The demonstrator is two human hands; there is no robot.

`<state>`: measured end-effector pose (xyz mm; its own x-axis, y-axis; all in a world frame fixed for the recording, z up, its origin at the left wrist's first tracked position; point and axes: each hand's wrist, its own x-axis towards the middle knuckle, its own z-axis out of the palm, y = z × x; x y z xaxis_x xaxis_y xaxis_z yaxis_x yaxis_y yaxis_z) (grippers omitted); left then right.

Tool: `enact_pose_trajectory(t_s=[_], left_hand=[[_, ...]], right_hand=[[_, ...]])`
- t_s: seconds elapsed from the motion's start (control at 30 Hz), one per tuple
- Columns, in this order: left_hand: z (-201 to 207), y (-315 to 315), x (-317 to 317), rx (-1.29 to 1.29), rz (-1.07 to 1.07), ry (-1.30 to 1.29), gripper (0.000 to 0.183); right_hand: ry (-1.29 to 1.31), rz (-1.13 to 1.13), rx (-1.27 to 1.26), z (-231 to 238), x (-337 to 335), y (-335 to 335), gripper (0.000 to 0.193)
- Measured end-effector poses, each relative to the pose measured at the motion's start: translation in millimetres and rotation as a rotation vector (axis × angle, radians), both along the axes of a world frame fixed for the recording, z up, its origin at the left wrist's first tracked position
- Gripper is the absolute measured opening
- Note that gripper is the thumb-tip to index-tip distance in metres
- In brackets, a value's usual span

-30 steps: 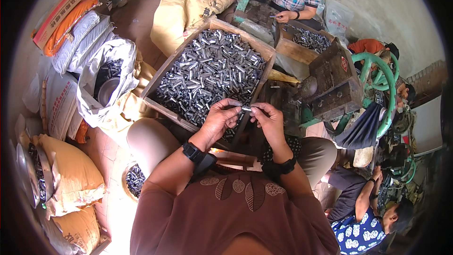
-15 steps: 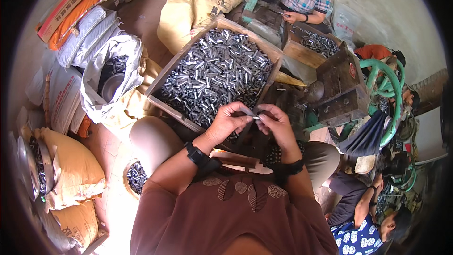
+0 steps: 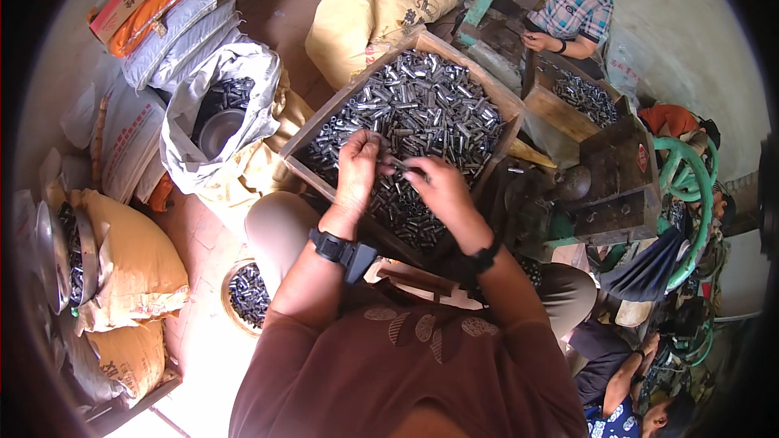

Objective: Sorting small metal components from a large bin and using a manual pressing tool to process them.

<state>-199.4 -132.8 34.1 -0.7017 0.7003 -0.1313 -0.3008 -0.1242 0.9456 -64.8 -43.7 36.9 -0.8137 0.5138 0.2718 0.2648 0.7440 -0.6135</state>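
Over a wooden box (image 3: 505, 105) heaped with short metal tubes (image 3: 422, 118), my two hands are close together. My left hand (image 3: 359, 164) is closed, its fingers curled toward the right hand. My right hand (image 3: 442, 188) has thumb and fingers pinched near the left fingertips. A small dark piece shows between the two hands, blurred against the tubes behind, so its exact kind cannot be read. Black bands circle both wrists. Under the hands, the near part of the heap is partly hidden.
To the right stands a machine with a green handwheel (image 3: 696, 195) and a dark metal-and-wood tray (image 3: 617, 186). A white sack (image 3: 182, 142) holding parts and a bowl is at left. A round basket (image 3: 229, 308) of parts sits on the floor. Co-workers sit at far right and lower right.
Both hands have moved forward and left, from the box's near corner to over the heap. The small metal piece between the fingertips is less clear now. The whole view has shifted.
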Motion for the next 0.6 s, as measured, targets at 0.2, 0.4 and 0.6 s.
enact_pose_trajectory(t_s=[0.2,0.4,0.6], left_hand=[[-23,0,13,-0.834,-0.271,1.098,0.011],[-24,0,21,-0.799,-0.218,1.179,0.013],[-23,3,29,-0.679,-0.146,1.064,0.027]], right_hand=[[-0.205,-0.080,0.539,-28,-38,-7,0.009],[-0.178,-0.077,0.301,-13,-15,-9,0.017],[0.048,-0.157,-0.300,-26,27,18,0.024]])
